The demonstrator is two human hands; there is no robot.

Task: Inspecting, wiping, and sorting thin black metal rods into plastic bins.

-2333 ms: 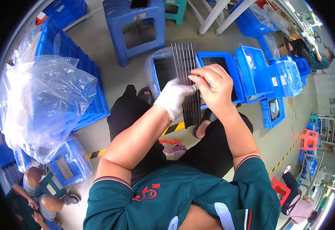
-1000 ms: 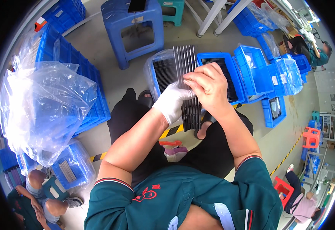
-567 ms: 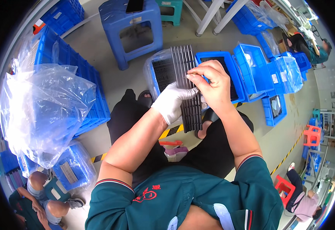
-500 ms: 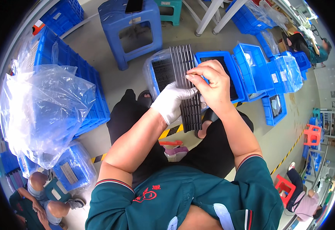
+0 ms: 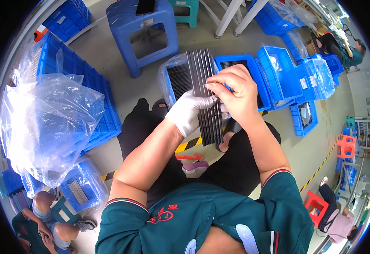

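A bundle of long dark slotted strips (image 5: 210, 122) lies side by side in my white-gloved left hand (image 5: 189, 111), whose thumb rests across the top of it. My bare right hand (image 5: 238, 91) is over the upper part of the strips, its thumb and index finger pinched together. Something tiny and brownish shows at those fingertips, too small to name. Beyond my hands, a plastic-lined blue bin (image 5: 163, 80) with rows of dark strips stands on the left. A second blue bin (image 5: 264, 93), also with dark strips, is partly hidden behind my right hand.
A blue stool (image 5: 144, 21) with a dark flat object on it stands ahead. Stacked blue crates (image 5: 111, 112) draped with clear plastic (image 5: 51, 122) are on my left. More blue bins (image 5: 280, 80) stand to the right. Other people sit at lower left, lower right and far right.
Almost nothing differs. My right hand has shifted very slightly, its pinch still at the strips, and my left hand keeps its hold. The view has tilted a little.
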